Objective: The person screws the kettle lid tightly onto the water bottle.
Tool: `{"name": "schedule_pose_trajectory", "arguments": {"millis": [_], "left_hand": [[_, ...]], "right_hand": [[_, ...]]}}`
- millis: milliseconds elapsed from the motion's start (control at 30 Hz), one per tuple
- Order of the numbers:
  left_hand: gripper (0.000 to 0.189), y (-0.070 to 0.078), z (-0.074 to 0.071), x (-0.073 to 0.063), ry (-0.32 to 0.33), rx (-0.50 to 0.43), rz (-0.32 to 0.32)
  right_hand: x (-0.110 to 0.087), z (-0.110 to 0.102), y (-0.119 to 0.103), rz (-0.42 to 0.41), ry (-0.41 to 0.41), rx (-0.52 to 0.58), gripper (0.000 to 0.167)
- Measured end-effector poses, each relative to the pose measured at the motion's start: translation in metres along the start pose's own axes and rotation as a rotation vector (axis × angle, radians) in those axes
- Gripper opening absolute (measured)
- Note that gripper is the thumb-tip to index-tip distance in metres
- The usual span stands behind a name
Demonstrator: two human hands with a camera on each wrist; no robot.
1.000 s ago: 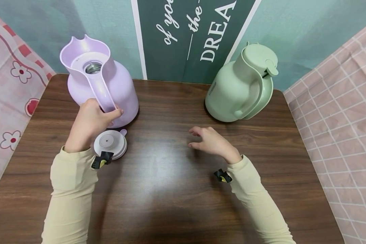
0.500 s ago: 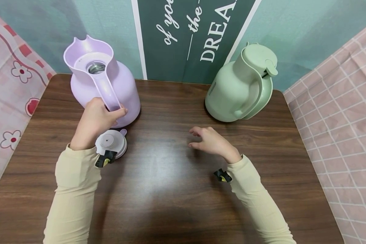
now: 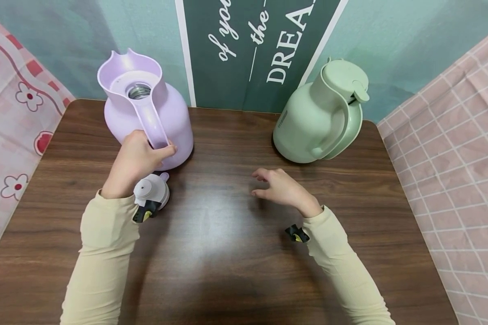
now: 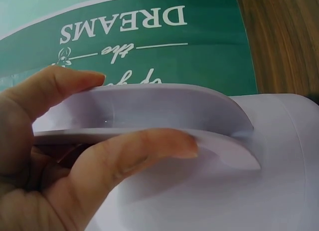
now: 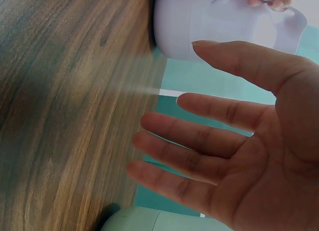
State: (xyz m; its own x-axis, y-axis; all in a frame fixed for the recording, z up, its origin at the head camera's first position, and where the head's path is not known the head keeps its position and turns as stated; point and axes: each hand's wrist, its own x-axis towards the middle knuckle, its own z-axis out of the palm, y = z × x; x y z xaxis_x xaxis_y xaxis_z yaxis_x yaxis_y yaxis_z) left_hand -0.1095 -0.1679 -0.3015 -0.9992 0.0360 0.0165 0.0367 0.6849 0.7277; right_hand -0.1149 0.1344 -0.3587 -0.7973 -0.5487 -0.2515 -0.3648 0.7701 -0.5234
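Note:
My left hand [image 3: 137, 158] grips the handle [image 3: 151, 124] of a lilac vacuum jug [image 3: 175, 124] at the table's back left. The jug's top is uncovered, and its metallic inner neck shows in the head view. In the left wrist view, thumb and fingers lie around the handle [image 4: 224, 148]. A round white lid [image 3: 154, 187] with a lilac tab lies on the table just in front of the jug, partly behind the wrist camera. My right hand [image 3: 282, 187] hovers near the table's middle, fingers relaxed and holding nothing; its bare palm [image 5: 269, 176] shows in the right wrist view.
A pale green vacuum jug [image 3: 309, 122] with its lid on stands at the back right. Behind the brown wooden table [image 3: 219, 253] hangs a teal cloth with a dark green lettered panel [image 3: 244, 58]. Pink patterned cloths [image 3: 463, 149] border both sides.
The lilac jug, held by my left hand, has shifted to the right along the back of the table. The left forearm has moved with it. My right hand has stayed in place.

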Motion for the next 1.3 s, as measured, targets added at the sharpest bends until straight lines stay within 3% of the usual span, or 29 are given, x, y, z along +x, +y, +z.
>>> {"name": "schedule_pose_trajectory", "arguments": {"millis": [300, 900, 1300], "left_hand": [[0.021, 0.008, 0.008, -0.001, -0.013, 0.000, 0.034], [0.025, 0.020, 0.027, -0.006, -0.069, -0.022, 0.133], [0.018, 0.027, 0.041, -0.014, -0.095, -0.053, 0.241]], "right_hand": [[-0.001, 0.000, 0.001, -0.007, 0.034, 0.006, 0.043], [0.009, -0.003, -0.001, -0.001, 0.241, 0.116, 0.041], [0.015, -0.004, -0.011, 0.016, 0.261, 0.174, 0.043]]}}
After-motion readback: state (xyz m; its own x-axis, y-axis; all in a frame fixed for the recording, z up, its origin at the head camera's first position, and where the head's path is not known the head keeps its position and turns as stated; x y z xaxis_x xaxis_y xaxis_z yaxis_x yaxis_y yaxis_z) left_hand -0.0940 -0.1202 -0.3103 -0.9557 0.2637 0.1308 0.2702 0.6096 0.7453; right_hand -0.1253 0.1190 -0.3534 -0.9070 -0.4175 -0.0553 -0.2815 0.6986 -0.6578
